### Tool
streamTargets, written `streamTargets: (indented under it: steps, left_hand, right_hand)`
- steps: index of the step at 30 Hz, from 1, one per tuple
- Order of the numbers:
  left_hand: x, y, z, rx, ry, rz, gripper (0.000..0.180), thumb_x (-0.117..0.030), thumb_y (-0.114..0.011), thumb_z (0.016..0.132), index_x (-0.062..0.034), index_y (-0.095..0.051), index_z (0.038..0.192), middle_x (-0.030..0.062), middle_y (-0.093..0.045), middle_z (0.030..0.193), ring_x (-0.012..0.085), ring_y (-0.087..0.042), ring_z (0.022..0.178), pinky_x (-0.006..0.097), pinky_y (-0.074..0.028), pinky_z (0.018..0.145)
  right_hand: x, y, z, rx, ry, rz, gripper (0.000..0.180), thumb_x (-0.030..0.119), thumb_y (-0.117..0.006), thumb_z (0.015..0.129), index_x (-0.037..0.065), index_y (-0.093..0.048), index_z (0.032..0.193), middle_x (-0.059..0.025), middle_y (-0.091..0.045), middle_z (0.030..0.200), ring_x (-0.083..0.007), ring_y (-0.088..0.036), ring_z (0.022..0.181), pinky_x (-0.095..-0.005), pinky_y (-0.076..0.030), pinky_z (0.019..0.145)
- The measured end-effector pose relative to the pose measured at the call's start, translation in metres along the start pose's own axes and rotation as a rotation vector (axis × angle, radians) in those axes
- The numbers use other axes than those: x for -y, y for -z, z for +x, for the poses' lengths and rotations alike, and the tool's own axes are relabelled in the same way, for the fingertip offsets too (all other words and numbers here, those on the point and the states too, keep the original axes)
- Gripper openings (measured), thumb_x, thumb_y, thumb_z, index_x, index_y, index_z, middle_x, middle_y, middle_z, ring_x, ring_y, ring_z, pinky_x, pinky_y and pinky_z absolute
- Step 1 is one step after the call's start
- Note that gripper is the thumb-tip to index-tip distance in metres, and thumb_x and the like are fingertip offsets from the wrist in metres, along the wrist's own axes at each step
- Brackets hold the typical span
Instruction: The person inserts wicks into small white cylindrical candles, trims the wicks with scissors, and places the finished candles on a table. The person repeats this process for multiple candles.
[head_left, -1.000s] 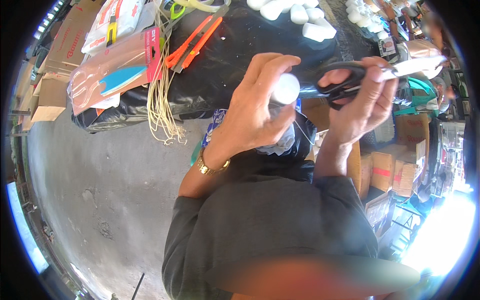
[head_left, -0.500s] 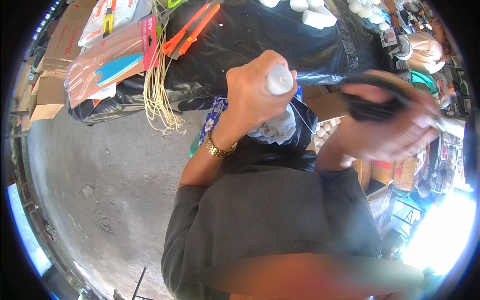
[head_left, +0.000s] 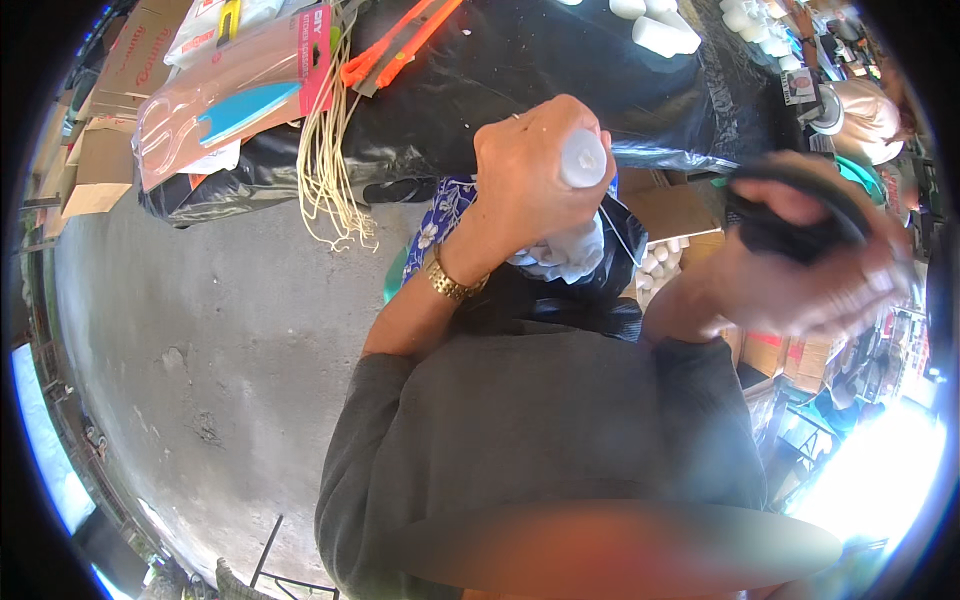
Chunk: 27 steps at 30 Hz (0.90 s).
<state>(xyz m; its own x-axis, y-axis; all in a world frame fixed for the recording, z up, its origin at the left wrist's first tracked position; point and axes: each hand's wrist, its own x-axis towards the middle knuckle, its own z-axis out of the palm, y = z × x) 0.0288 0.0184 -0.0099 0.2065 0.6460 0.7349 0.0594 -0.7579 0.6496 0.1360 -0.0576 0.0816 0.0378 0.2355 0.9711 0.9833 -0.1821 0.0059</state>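
Black table [head_left: 560, 90] up top, left hand [head_left: 530, 175] below it wrapped around white tube [head_left: 583, 158], right hand [head_left: 810, 265] beside it gripping black scissors [head_left: 790, 225]

Harsh daylight floods the scene; a blown-out white glare burns the lower right corner, washing out detail there; a paler strip of overexposure edges the lower left rim. The black sheet over the table [head_left: 560, 70] throws back soft sheen; the concrete floor [head_left: 200, 330] lies evenly lit with faint shadow under the table. The right hand [head_left: 810, 270] is smeared by motion blur; the left hand [head_left: 530, 180] stays fairly sharp. Fisheye bending curves every edge toward a black circular border; a blurred band crosses the bottom centre.
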Motion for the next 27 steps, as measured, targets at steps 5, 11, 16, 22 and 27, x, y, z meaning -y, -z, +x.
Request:
streamTargets:
  steps: [5, 11, 16, 22, 27]
  left_hand:
    - [-0.001, 0.001, -0.002, 0.039, 0.083, 0.041, 0.022, -0.016, -0.081, 0.07, -0.0101, -0.062, 0.079, 0.0074, -0.063, 0.066, 0.0248, -0.063, 0.055, 0.031, -0.051, 0.056]
    - [0.003, 0.002, 0.002, -0.005, 0.004, -0.001, 0.022, -0.013, -0.08, 0.07, -0.0088, -0.061, 0.079, 0.0075, -0.063, 0.066, 0.026, -0.063, 0.055, 0.031, -0.05, 0.054]
    - [0.002, 0.003, 0.001, -0.035, 0.007, -0.062, 0.022, -0.011, -0.08, 0.068, -0.0094, -0.062, 0.08, 0.0083, -0.064, 0.069, 0.0266, -0.064, 0.06, 0.033, -0.051, 0.057]
    - [-0.001, 0.002, 0.013, 0.069, -0.033, 0.054, 0.02, -0.022, -0.071, 0.081, -0.0073, -0.058, 0.077, 0.0094, -0.059, 0.067, 0.0312, -0.061, 0.06, 0.038, -0.048, 0.055]
    - [0.011, 0.015, 0.029, 0.15, -0.008, -0.067, 0.014, -0.016, -0.063, 0.085, -0.0043, -0.057, 0.088, 0.0126, -0.058, 0.075, 0.0332, -0.06, 0.068, 0.041, -0.048, 0.063]
  right_hand:
    - [0.011, -0.014, -0.019, 0.243, -0.177, 0.567, 0.018, 0.021, -0.055, 0.098, 0.003, -0.06, 0.095, -0.0087, -0.065, 0.079, -0.0212, -0.061, 0.067, -0.0302, -0.05, 0.06]
    - [0.005, -0.014, -0.027, 0.253, -0.195, 0.646, 0.023, 0.023, -0.051, 0.1, 0.002, -0.057, 0.095, -0.01, -0.064, 0.076, -0.0196, -0.059, 0.06, -0.029, -0.048, 0.054]
    - [0.013, -0.01, -0.039, 0.42, -0.363, 0.783, 0.024, 0.023, -0.05, 0.101, 0.001, -0.056, 0.097, -0.0098, -0.064, 0.074, -0.0165, -0.059, 0.06, -0.0265, -0.047, 0.053]
    - [-0.005, -0.022, -0.04, 0.394, -0.695, 0.996, 0.019, 0.02, -0.051, 0.102, 0.003, -0.058, 0.105, -0.0069, -0.065, 0.075, -0.0127, -0.062, 0.063, -0.0243, -0.047, 0.057]
    - [-0.03, -0.034, -0.035, 0.306, -1.113, 1.272, 0.023, 0.025, -0.05, 0.102, 0.004, -0.058, 0.109, -0.0098, -0.065, 0.068, -0.0151, -0.064, 0.056, -0.024, -0.048, 0.05]
